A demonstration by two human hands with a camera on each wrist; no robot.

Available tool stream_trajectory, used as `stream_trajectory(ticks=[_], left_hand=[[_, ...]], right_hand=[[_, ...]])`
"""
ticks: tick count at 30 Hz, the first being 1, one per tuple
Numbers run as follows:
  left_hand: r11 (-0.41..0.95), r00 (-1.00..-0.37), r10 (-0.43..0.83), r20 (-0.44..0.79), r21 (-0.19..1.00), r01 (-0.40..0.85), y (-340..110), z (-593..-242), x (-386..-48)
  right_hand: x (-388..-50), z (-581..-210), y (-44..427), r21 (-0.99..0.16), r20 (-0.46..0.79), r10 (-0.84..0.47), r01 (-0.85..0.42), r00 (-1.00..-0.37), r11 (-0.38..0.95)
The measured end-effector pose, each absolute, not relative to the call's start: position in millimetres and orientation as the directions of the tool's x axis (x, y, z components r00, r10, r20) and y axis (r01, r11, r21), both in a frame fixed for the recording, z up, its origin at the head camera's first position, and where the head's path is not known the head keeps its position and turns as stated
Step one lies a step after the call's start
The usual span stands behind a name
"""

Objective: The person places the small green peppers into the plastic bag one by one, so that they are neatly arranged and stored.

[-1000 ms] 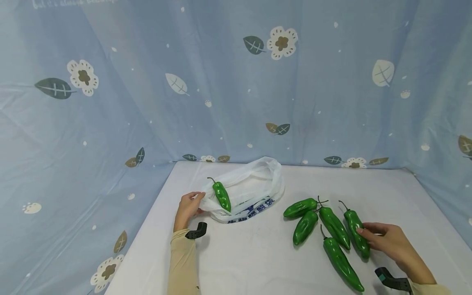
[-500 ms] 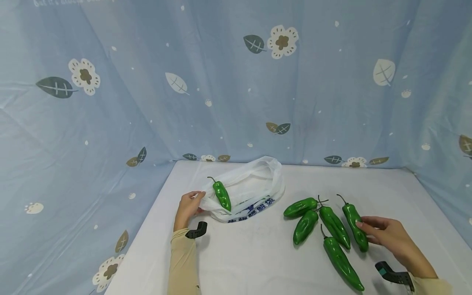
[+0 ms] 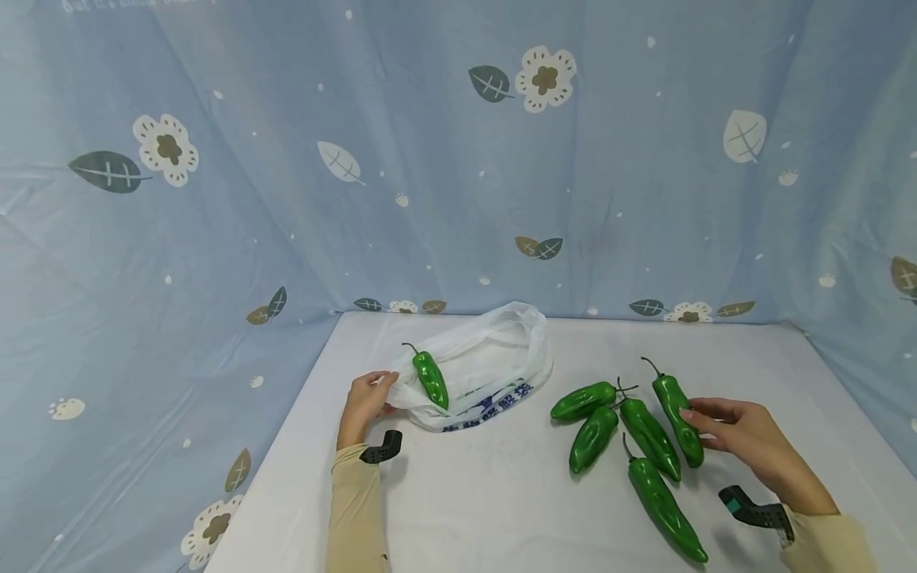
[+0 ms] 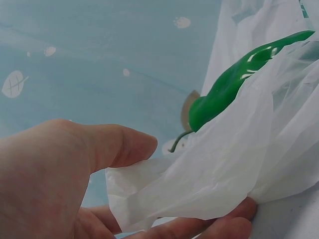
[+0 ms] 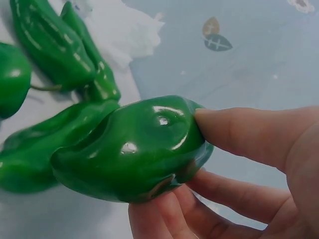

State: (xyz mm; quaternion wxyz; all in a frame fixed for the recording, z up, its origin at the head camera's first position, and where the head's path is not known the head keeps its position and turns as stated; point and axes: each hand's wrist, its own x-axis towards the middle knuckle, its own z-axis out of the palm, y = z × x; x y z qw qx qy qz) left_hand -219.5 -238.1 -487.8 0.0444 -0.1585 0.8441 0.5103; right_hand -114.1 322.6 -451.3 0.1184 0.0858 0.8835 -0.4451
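Note:
My left hand (image 3: 367,402) pinches the near-left edge of a white plastic bag (image 3: 526,350) with blue printing; in the left wrist view the bag's edge (image 4: 179,194) lies between thumb and fingers. One green chili pepper (image 3: 431,380) rests on the bag beside that hand, its stem pointing away. With thumb and fingers, my right hand (image 3: 741,442) grips another green pepper (image 3: 676,414), also seen close up as a glossy pepper (image 5: 134,149) in the right wrist view. It is held beside the loose peppers, and a shadow shows below the hand.
Several loose green peppers lie on the white table (image 3: 501,501) right of the bag, among them a long one (image 3: 666,509) nearest the front and a shorter one (image 3: 593,440). A blue patterned curtain (image 3: 430,159) hangs behind and along the sides.
My right hand has moved away from me and slightly left, carrying its pepper along. The left hand, the bag and the pepper on it have stayed where they were.

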Motion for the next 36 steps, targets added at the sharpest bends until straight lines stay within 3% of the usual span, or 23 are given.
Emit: stream_trajectory(ticks=[36], left_hand=[[0.37, -0.944, -0.222, -0.245, 0.874, -0.314, -238, -493, -221]], right_hand=[[-155, -414, 263, -0.853, -0.144, -0.074, 0.085, -0.987, 0.514]])
